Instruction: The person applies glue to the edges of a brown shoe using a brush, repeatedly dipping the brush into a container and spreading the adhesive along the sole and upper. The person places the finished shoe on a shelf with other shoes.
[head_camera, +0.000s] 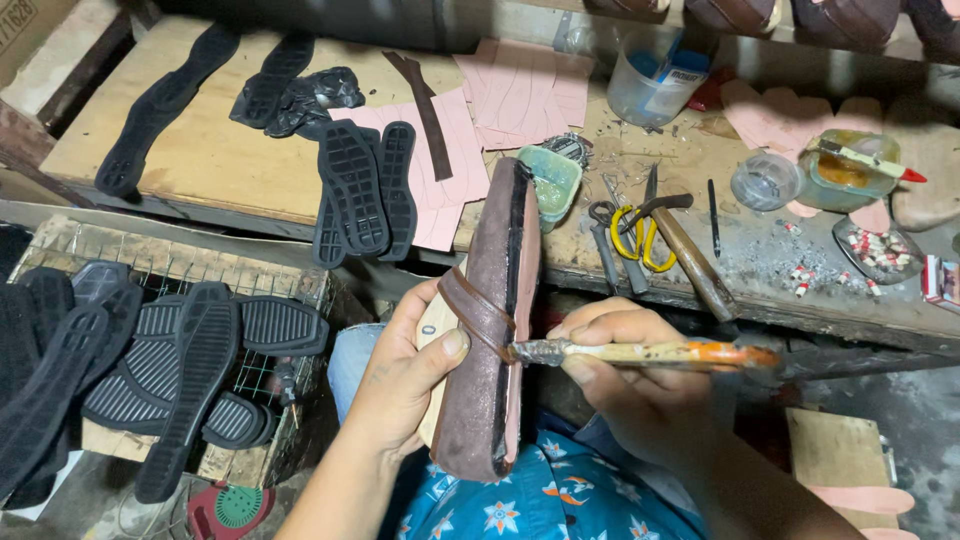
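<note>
Head view: left hand (405, 375) grips brown sandal upper (490, 330), thumb on strap (478, 312); right hand (625, 365) clenches glue brush (640, 353). Risk: glue smearing suede or thumb.

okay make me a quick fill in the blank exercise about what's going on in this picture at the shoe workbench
1. The left hand holds a brown sandal on its ____.
2. The right hand holds a brush whose tip touches the sandal's ____.
3. The scissors on the workbench have ____ handles.
4. The black rubber soles on the workbench lie to the ____ of the sandal in the picture.

Missing words: edge; strap; yellow; left
</note>
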